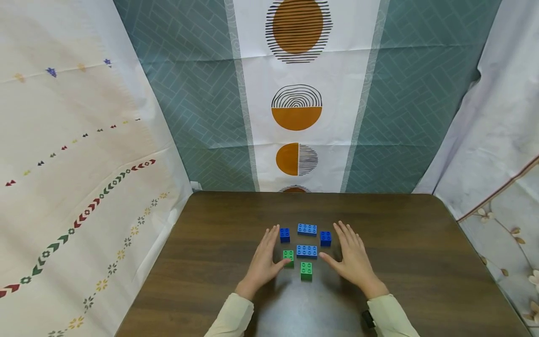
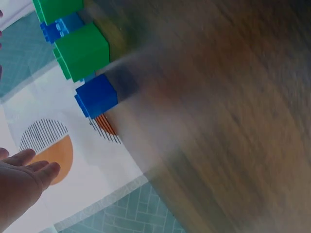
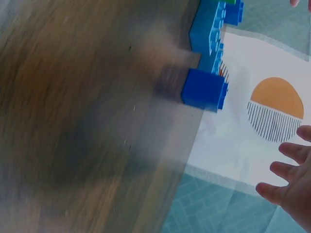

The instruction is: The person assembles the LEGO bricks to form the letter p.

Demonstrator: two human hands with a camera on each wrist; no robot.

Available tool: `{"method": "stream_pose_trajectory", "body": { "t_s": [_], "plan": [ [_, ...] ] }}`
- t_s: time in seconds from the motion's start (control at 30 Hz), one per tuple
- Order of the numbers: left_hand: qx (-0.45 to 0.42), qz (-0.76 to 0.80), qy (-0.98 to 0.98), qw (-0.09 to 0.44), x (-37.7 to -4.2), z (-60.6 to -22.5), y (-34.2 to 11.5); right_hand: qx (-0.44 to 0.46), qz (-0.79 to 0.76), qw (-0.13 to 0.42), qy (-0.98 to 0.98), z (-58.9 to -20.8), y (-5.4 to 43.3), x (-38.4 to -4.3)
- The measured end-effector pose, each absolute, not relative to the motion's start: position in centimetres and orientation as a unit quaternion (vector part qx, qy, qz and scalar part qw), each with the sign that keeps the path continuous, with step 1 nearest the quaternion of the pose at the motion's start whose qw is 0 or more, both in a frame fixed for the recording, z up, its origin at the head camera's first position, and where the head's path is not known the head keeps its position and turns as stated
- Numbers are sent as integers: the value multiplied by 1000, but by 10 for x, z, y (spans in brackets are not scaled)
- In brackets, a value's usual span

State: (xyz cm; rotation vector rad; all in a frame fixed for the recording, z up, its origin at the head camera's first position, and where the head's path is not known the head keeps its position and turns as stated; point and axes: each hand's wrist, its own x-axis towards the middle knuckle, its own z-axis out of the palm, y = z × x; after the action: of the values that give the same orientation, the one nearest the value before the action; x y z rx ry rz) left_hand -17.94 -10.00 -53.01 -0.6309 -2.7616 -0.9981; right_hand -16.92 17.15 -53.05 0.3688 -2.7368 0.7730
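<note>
Several toy building bricks stand studs-up on the wooden table between my two hands. Two long light-blue bricks, a rear one [image 1: 307,229] and a front one [image 1: 307,251], line up in the middle. Small dark-blue bricks flank them on the left [image 1: 284,235] and right [image 1: 325,238]. A green brick [image 1: 288,258] lies beside my left thumb, which overlaps its lower edge in the head view; another green brick [image 1: 306,271] is nearest me. My left hand [image 1: 263,263] has its fingers extended forward. On the other side, my right hand [image 1: 354,261] spreads its fingers, thumb close to the front light-blue brick.
The brown table [image 1: 202,262] reaches back to a hanging teal-and-white curtain [image 1: 193,93]. A patterned white cloth [image 1: 105,187] hangs along the left side, and a floral one [image 1: 505,224] along the right. A dark band [image 1: 368,319] sits at my right wrist.
</note>
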Motion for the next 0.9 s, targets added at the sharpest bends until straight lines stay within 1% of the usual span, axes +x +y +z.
{"method": "stream_pose_trajectory", "body": {
  "t_s": [0.23,0.53,0.7,0.9],
  "plan": [
    [-198,-386,-900,32,-177,-538,-96,148,313,121,-930,-536,158,-168],
    [-182,-440,-879,22,-180,-551,-93,144,403,35,-903,-543,144,-165],
    [-169,-468,-867,15,-182,-559,-91,148,433,22,-889,-546,138,-166],
    [-139,-491,-860,-12,-182,-565,-89,149,470,-4,-870,-552,135,-164]
  ]
}}
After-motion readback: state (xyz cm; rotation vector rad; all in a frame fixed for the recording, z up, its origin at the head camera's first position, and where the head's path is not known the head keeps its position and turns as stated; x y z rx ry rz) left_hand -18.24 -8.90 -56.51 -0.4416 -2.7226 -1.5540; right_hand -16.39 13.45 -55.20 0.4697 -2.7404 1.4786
